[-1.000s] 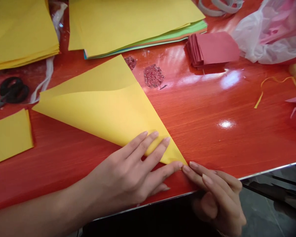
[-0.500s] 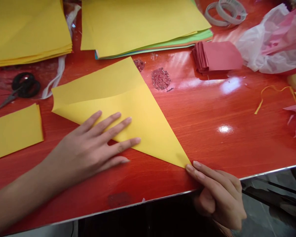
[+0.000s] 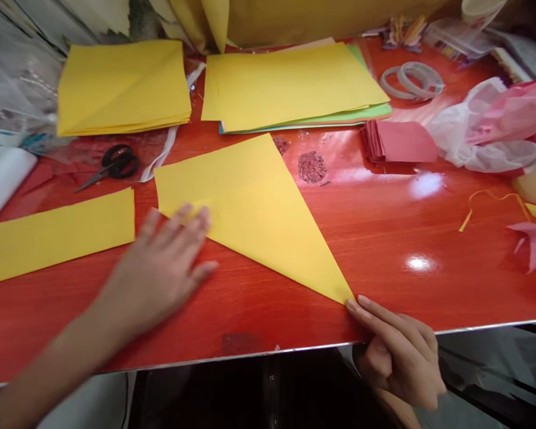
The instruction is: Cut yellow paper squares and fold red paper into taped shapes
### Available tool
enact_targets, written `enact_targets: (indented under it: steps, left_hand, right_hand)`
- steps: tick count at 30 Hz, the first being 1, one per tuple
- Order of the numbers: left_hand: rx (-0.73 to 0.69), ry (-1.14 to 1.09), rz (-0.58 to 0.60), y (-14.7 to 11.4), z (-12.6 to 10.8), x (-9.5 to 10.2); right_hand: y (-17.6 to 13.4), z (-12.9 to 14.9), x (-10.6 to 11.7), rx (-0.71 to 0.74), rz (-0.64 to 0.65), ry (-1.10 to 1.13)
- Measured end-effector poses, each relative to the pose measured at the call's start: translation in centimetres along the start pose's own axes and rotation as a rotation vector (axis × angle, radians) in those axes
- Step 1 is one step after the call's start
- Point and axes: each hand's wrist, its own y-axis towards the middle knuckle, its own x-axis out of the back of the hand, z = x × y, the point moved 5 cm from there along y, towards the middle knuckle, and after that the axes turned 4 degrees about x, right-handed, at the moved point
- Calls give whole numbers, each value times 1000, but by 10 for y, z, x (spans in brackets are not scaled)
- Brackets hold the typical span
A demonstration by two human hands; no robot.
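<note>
And here was the crease, by the look of it, in the making! The yellow sheet [image 3: 259,202] lay aslant across the middle of the red surface [image 3: 384,238], its pointed corner toward the near rim. The left hand [image 3: 158,265], blurred, sat with fingers a little spread at the far left end of the long lower edge. At the corner waited the right hand [image 3: 402,351], fingertips touching; whether it pinched or merely pressed, one couldn't tell. The next move seemed to call for firm, even pressure along that edge, corner pinned.
</note>
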Motion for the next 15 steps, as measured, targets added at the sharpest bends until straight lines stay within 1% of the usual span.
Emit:
enact_targets:
  steps: [2, 4, 5, 6, 7, 9, 11, 13, 15]
  left_hand:
    - [-97, -80, 6, 2, -51, 1]
    - [-252, -196, -17, 3, -101, 4]
    - [-298, -249, -40, 3, -121, 7]
    - [-300, -279, -63, 3, -133, 9]
    - [-281, -290, -73, 3, -141, 11]
    - [-225, -292, -91, 3, -141, 13]
    - [-165, -265, -74, 1, -126, 12]
    - [-99, -222, -51, -1, -99, 10]
    - [27, -159, -81, -6, -64, 8]
  right_hand:
    - [2, 0, 2, 1, -84, 50]
    - [6, 1, 2, 24, -122, 72]
    - [7, 2, 3, 43, -130, 76]
    - [8, 2, 3, 57, -125, 82]
    - [10, 2, 3, 63, -109, 88]
    - [11, 1, 3, 54, -68, 99]
    - [11, 1, 5, 53, -59, 111]
    - [10, 1, 6, 68, -65, 123]
    - [7, 0, 6, 79, -85, 139]
